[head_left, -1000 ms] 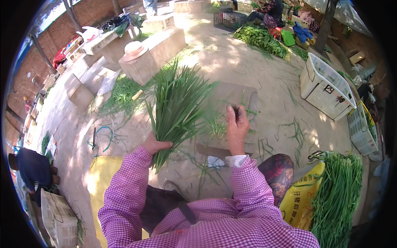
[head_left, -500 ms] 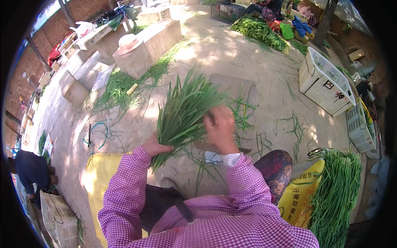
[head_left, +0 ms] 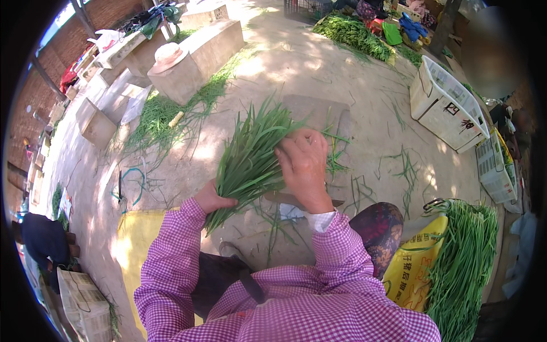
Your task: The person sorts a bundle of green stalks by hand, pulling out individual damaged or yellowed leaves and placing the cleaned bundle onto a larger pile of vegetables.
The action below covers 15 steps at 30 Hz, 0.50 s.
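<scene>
A bunch of garlic chives [head_left: 250, 151], long flat green leaves, is held tilted in front of me. My left hand [head_left: 213, 199] is wrapped round its lower end, thumb across the front. At the bunch's right side, my right hand [head_left: 305, 162] has curled fingers pinching at some leaves; the fingertips are partly hidden. Beneath the right wrist, a dark flat blade-like piece [head_left: 293, 199] and a small white scrap [head_left: 290, 211] lie on the ground. To my right, a big pile of chives [head_left: 464, 262] rests by a yellow printed sack [head_left: 413, 273].
White plastic crates [head_left: 447, 108] stand at the right. Loose leaves lie before a concrete block with a pink hat [head_left: 168, 57] at the far left. A yellow sheet [head_left: 137, 245] spreads at my left, near another person [head_left: 45, 242]. More chives [head_left: 353, 37] are heaped at the back.
My right hand, blurred before, is now sharper and slightly higher against the leaves. The bunch stays in my left hand, and the whole view has shifted slightly.
</scene>
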Available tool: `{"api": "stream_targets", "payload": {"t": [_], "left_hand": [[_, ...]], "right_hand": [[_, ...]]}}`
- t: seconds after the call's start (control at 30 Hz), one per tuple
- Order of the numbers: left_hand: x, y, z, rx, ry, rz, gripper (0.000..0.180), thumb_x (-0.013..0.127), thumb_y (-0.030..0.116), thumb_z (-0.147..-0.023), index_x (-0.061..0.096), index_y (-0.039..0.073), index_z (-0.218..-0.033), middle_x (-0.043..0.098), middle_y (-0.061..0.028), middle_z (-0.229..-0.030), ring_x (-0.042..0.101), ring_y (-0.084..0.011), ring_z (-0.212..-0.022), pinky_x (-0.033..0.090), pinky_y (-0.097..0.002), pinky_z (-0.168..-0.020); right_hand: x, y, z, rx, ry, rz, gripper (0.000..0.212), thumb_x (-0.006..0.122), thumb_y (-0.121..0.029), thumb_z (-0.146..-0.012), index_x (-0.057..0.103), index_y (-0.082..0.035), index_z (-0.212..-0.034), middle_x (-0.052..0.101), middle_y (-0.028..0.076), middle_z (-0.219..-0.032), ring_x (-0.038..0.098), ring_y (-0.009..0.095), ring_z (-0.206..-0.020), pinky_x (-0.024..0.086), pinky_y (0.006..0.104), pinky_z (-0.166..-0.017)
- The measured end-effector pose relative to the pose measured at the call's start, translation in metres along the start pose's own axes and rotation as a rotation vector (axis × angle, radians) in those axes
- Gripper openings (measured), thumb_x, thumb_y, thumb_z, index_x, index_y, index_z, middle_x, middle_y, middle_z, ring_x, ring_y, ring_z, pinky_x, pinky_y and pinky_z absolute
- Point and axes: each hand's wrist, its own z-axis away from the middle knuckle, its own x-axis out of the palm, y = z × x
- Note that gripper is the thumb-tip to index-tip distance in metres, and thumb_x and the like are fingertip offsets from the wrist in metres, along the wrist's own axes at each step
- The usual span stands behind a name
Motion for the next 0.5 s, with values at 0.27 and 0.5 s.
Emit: {"api": "stream_targets", "payload": {"t": [0.27,0.5], "left_hand": [[-0.004,-0.003,-0.005,0.035,-0.011,-0.017,0.055,0.075,0.005,-0.064,0.057,0.002,-0.116,0.064,-0.0059,-0.104,0.059,-0.0164,-0.098,0.045,-0.0322,-0.090],[0.002,0.011,0.002,0.027,0.073,-0.214,0.053,0.072,0.010,-0.068,0.055,0.007,-0.118,0.065,-0.0082,-0.105,0.061,-0.0229,-0.096,0.046,-0.0338,-0.087]], "right_hand": [[0.006,0.005,0.007,0.070,-0.149,-0.094,0.011,0.067,-0.013,-0.075,0.061,-0.008,-0.083,0.061,0.006,-0.075,0.056,0.025,-0.078,0.036,0.0424,-0.086],[0.023,0.011,0.026,0.187,-0.151,-0.184,0.010,0.062,-0.003,-0.074,0.060,-0.005,-0.083,0.062,0.011,-0.075,0.058,0.027,-0.073,0.042,0.0385,-0.078]]}}
